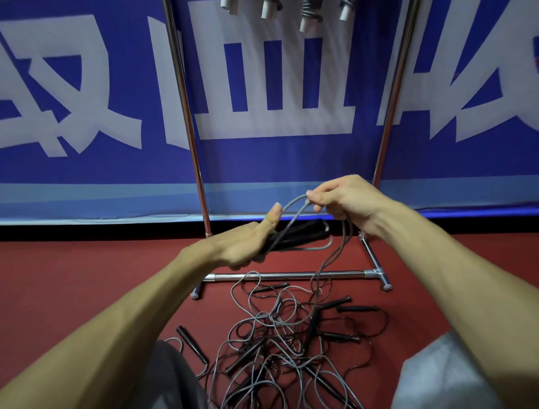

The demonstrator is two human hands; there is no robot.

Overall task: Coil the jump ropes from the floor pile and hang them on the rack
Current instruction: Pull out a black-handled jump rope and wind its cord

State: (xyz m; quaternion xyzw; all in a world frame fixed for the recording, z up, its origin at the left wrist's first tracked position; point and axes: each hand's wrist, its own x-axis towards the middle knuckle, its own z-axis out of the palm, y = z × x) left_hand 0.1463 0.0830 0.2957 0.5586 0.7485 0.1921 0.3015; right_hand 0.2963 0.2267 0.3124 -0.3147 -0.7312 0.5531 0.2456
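One rope [292, 217] spans both grips: the left hand [248, 246] clamps the handles [306, 230] as anchor, the right hand [344, 198] pinches a loop beside it, likely forming coils; the pile [277, 327] lies below.

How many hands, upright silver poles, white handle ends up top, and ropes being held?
Left hand, right hand: 2
Upright silver metal rack poles: 2
White plastic handle ends hanging: 4
Grey cord jump rope held: 1
Total: 9

Rack [188, 116] top cropped, hung ropes [310, 13] apparently truncated
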